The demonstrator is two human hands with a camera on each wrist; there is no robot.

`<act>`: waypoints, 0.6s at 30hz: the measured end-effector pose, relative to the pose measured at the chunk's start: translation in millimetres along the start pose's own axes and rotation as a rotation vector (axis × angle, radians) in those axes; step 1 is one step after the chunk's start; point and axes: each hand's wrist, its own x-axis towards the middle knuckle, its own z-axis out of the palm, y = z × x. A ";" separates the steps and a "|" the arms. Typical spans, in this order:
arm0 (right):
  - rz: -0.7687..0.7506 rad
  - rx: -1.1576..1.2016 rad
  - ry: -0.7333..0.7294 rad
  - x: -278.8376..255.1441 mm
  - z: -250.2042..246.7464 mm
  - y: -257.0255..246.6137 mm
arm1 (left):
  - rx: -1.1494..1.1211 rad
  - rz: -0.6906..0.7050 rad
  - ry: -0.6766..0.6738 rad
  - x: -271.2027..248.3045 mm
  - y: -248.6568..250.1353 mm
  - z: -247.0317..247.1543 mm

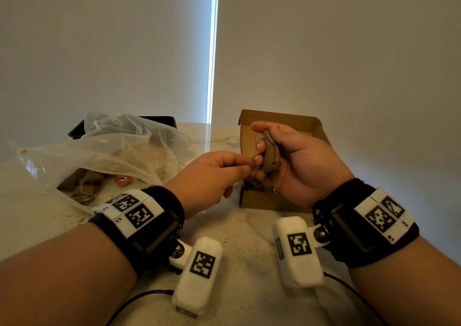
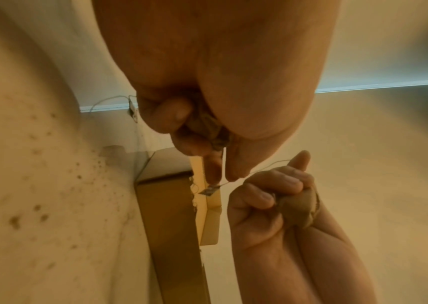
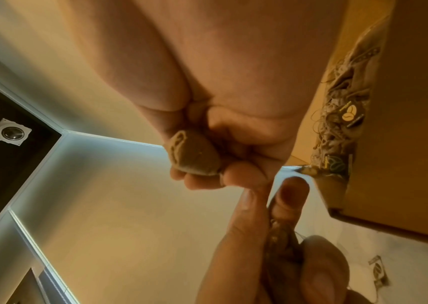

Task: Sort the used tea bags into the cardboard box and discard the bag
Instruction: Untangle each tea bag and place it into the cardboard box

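Note:
My right hand is raised over the open cardboard box and grips a crumpled brown tea bag in its curled fingers; the right wrist view shows this tea bag against the palm. My left hand meets it fingertip to fingertip. In the left wrist view the left hand pinches a thin string with a small tag and keeps a second tea bag tucked under its curled fingers. Several used tea bags lie inside the box. The clear plastic bag sits at the left, with more tea bags in it.
A pale marble tabletop carries everything and is speckled with tea crumbs. Behind the plastic bag lies a dark flat object. A red tag rests by the bag's mouth. Plain walls stand close behind the table.

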 end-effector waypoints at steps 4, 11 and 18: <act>-0.002 0.014 -0.020 0.1 2.3 1.4 | 0.058 0.036 -0.027 -0.8 0.3 -0.4; -0.011 0.044 -0.047 -1.7 4.4 0.2 | 0.084 0.045 -0.069 -2.4 0.5 0.1; -0.046 0.047 -0.022 0.2 0.3 -1.7 | 0.120 0.026 -0.058 -1.7 0.5 1.2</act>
